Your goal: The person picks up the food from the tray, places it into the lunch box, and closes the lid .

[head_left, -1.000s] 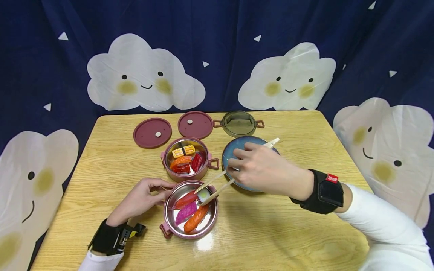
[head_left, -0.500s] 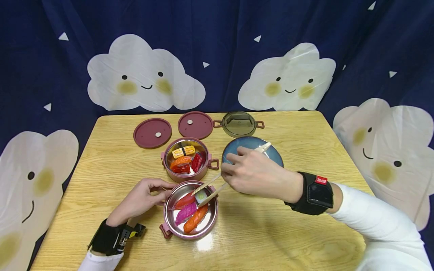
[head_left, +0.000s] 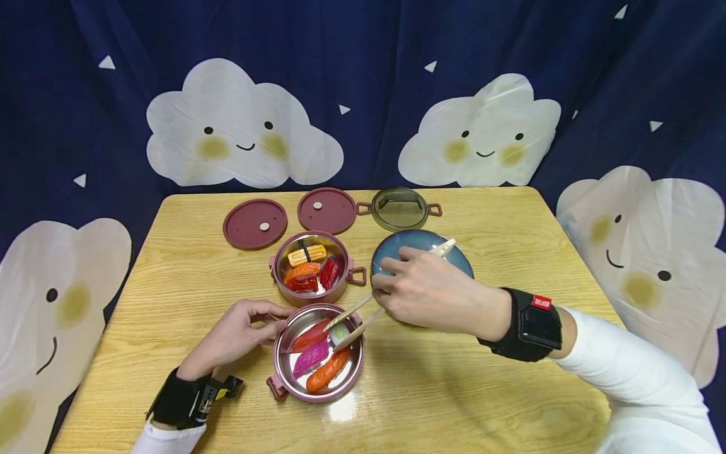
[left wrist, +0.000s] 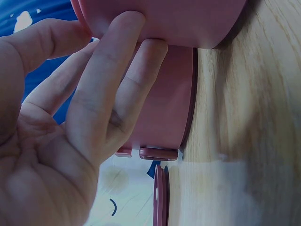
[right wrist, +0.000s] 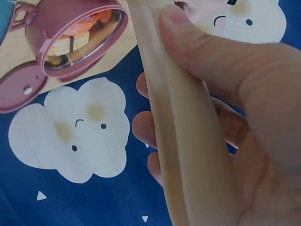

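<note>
chopsticks (head_left: 363, 313) being gripped by R hand (head_left: 433, 291), tips being closed on greenish sushi pc (head_left: 339, 334) inside near steel bowl (head_left: 288, 372) | bowl's L rim being touched by L hand (head_left: 235, 334), fingers loosely curled | red tag on R wrist strap (head_left: 541, 302), text unreadable | blue plate (head_left: 391, 252) being overlapped by R hand, bare table (head_left: 454, 391) nearer
</note>
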A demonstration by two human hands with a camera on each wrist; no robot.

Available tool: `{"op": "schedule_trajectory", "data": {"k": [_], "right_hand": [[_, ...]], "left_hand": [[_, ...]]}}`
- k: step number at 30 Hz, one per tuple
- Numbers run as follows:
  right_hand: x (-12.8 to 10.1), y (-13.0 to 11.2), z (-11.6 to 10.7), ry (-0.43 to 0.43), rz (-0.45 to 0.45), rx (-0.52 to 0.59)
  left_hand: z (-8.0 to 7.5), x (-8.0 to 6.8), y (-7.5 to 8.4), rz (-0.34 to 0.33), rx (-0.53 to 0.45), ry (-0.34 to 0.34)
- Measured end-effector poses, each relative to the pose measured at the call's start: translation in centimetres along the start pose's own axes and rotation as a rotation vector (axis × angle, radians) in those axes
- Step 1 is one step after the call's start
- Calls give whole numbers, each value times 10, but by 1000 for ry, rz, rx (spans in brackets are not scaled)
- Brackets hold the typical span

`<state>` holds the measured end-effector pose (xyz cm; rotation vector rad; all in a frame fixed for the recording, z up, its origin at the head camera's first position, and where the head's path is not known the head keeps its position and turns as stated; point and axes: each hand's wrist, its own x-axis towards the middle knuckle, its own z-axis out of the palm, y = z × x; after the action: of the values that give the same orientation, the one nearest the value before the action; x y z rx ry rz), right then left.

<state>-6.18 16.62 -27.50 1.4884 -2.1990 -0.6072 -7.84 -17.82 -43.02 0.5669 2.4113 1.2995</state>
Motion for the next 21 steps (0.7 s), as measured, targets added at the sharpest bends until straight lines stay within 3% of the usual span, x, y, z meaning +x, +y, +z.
{"op": "schedule_trajectory", "data": {"k": [14,21], "right_hand": [[5,0,2,38,2,-11],[6,-3,2,-5,-17,-10]], "left_hand": [[-1,1,0,-11,-47,-19],[0,0,-1,-6,-45,-16]]}}
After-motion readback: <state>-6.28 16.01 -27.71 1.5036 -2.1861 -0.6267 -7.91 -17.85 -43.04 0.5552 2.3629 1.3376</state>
